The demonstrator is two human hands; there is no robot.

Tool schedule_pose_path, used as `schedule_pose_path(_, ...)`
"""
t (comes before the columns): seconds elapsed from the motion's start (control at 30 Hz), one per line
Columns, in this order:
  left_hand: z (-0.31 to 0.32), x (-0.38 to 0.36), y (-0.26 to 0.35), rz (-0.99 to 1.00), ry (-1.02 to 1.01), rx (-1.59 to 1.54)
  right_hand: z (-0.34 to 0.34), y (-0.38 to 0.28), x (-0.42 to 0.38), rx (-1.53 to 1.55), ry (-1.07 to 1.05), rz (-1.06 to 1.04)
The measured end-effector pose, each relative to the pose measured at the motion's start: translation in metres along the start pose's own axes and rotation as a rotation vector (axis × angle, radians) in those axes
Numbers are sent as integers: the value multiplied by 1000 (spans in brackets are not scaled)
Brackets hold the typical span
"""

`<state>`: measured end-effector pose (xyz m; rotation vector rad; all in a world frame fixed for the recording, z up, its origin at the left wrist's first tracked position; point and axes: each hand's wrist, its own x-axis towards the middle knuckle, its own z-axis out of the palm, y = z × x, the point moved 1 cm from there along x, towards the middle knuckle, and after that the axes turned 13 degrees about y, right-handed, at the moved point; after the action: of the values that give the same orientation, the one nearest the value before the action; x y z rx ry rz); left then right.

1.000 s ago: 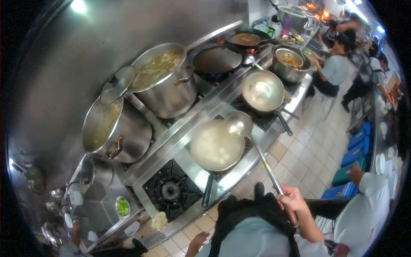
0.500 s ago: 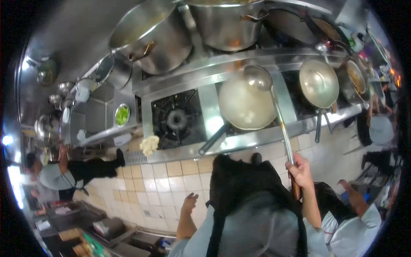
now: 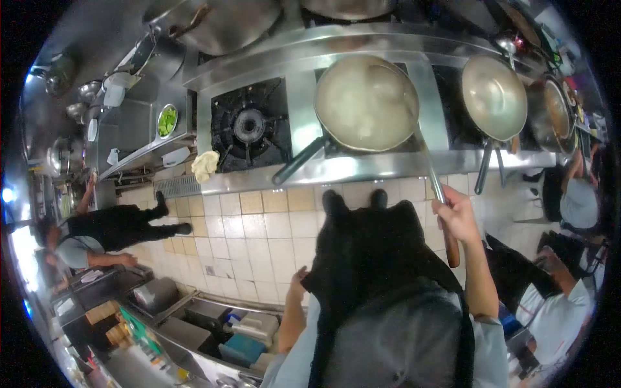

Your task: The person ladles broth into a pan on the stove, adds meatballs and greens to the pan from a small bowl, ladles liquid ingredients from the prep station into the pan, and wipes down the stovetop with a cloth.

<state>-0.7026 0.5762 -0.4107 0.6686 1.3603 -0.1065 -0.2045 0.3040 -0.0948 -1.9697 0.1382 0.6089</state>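
My right hand (image 3: pixel 457 213) grips the wooden-ended handle of a long metal ladle (image 3: pixel 428 161). The ladle's bowl is at the right side of a large pan (image 3: pixel 323 107) on the stove, where it blurs into the pale, cloudy contents. The pan's dark handle points down and left over the stove's front edge. Low beside my body, away from the stove, hangs my left hand (image 3: pixel 298 282); its fingers are partly seen, apart and holding nothing.
A bare burner (image 3: pixel 249 125) and a crumpled cloth (image 3: pixel 205 166) lie left of the pan. Another pan (image 3: pixel 494 97) stands right. Large pots (image 3: pixel 229 26) are behind. People are at the left (image 3: pixel 81 252) and right (image 3: pixel 556 310). A counter (image 3: pixel 194 333) is behind me.
The view has shifted, so the stove sits higher. The ladle's bowl has moved from above the pan down into its contents. The person at the left has spread their arms and legs.
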Motion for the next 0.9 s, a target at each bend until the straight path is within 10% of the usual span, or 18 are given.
schedule_pose_path(0.4,-2,2,89,232,163,437,61,-14,-12,463,-206,241)
schedule_pose_path(0.9,-26,35,156,318,90,769,56,-4,-59,222,249,-188)
